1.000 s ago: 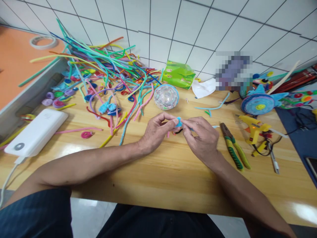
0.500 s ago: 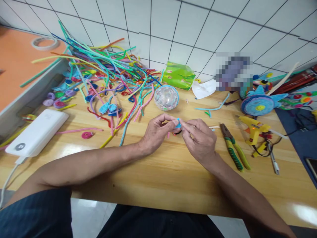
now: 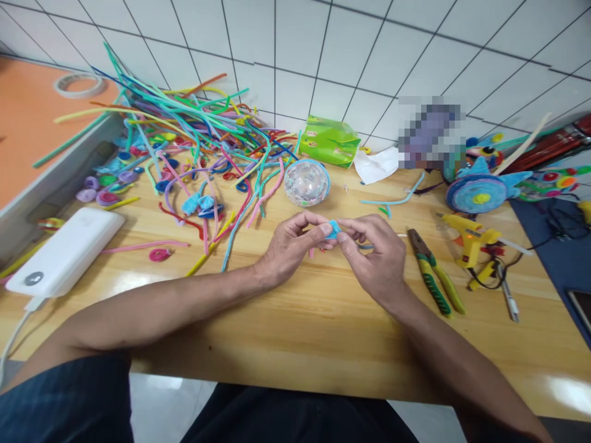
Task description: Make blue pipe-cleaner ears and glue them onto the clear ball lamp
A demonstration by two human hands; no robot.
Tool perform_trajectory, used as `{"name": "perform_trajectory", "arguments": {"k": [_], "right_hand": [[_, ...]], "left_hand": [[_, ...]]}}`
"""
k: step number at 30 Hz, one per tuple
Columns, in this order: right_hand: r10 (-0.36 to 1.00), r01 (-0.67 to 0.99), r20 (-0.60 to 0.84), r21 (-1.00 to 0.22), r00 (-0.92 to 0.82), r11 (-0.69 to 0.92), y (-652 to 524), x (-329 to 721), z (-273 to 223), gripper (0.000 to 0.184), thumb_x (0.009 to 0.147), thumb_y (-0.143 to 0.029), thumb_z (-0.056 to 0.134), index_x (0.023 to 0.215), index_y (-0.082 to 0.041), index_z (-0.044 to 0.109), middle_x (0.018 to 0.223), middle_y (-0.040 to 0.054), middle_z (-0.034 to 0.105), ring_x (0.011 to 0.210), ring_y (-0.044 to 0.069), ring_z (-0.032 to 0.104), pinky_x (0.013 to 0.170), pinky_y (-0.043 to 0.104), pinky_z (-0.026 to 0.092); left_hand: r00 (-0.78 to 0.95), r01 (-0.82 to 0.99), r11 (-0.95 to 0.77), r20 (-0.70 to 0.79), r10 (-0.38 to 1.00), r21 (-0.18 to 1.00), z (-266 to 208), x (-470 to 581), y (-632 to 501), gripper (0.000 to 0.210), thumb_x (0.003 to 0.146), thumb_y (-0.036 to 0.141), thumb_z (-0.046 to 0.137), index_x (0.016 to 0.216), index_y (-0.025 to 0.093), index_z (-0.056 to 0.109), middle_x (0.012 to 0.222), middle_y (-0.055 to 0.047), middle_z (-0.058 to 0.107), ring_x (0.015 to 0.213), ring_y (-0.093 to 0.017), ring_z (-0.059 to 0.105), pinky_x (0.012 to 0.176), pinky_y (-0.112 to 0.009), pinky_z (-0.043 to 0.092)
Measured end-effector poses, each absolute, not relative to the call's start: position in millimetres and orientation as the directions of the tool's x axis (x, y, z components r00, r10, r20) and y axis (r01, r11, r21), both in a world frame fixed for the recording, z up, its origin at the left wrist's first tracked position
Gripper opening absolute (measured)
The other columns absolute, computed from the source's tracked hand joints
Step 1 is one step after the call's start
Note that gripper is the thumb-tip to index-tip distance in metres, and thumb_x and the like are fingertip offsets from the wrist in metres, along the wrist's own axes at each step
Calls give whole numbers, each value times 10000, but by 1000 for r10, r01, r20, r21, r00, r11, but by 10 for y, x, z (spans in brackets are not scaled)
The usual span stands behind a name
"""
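Between my fingertips is a small light-blue piece of pipe cleaner (image 3: 332, 229), bent or coiled into a compact shape. My left hand (image 3: 295, 246) pinches it from the left between thumb and forefinger. From the right, my right hand (image 3: 376, 255) closes thumb and fingers on its edge; part of a blue strand shows below those fingers. Just beyond my hands a clear plastic dome (image 3: 307, 183) with a blue rim stands on the wooden table (image 3: 295, 332). Fingers partly hide the blue piece, so its exact shape is unclear.
Pipe cleaners (image 3: 203, 111) lie heaped at the back left. A white power bank (image 3: 67, 249) with a cable sits left. To the right are pliers (image 3: 434, 271), a yellow glue gun (image 3: 471, 234) and a blue fish-like craft (image 3: 480, 192). A green packet (image 3: 329, 141) leans by the wall.
My right fingers have shifted and opened slightly around the blue piece, and more of it now shows. My left hand keeps its pinch. The whole view has moved slightly.
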State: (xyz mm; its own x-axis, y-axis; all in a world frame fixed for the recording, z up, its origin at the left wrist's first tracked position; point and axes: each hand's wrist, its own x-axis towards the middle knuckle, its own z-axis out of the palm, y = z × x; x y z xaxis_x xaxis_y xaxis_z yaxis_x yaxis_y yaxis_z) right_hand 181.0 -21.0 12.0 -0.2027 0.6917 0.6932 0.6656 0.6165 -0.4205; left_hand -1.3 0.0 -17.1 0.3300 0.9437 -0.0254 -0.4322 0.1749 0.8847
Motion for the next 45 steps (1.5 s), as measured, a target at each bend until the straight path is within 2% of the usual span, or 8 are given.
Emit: {"name": "perform_trajectory", "arguments": {"k": [5,11,20,25,29,33,37,45], "right_hand": [[616,678,742,-311,-265,666,-221,1801,115,242,997,-83,683,1135,-255,784,914,36,778,820,187,739,699,336,583],[701,687,678,-403,-220,605,-229,1786,129,116,975,-142,722,997,-254,737,859,8,770,764,178,705,670,333,551],[456,764,804,-3,-382,645,-249,1856,79,222,970,-125,752,1138,-270,733,862,20,812,751,196,728,699,363,538],[437,758,793,47,-424,650,-246,1885,93,265,976,-114,731,1174,-290,739,832,4,795,714,185,691,666,360,500],[502,769,789,-60,-354,636,-247,1861,97,195,987,-143,726,1114,-289,754,886,22,803,786,196,727,722,358,555],[636,704,741,-335,-214,626,-247,1813,132,119,987,-159,721,1054,-256,737,895,26,787,791,189,718,708,334,569],[794,590,592,-594,-138,546,-237,1810,199,109,983,-191,720,1067,-240,769,851,5,753,729,163,678,665,312,549],[956,316,290,-903,-46,290,-177,1854,184,45,922,-264,768,918,-242,807,800,-3,775,694,152,681,664,304,544]], "left_hand": [[327,-433,173,-25,945,885,-202,-7,-8,418,831,533,934,974,184,756,841,-28,820,760,-149,780,664,-250,555],[312,-413,161,-27,950,897,-186,-12,0,440,811,561,940,971,187,770,821,-27,800,766,-159,764,625,-251,538],[294,-427,135,-4,956,894,-193,5,19,425,794,548,956,959,190,797,831,-33,818,743,-159,768,584,-238,516],[302,-423,144,-11,953,895,-216,2,21,439,789,561,957,980,195,808,876,-42,838,765,-165,785,578,-235,513],[308,-421,145,-9,951,895,-204,-1,15,429,800,552,952,990,196,806,868,-41,835,764,-166,780,605,-248,537],[305,-414,122,11,952,902,-178,-6,14,396,802,522,956,965,193,808,867,-40,831,740,-160,762,576,-244,516],[311,-386,112,15,950,916,-154,-21,19,411,787,526,963,937,178,805,815,-31,802,728,-160,748,575,-239,514],[346,-354,71,59,936,933,-154,-4,8,424,795,486,962,979,162,758,838,-11,776,712,-117,705,643,-229,557]]}}
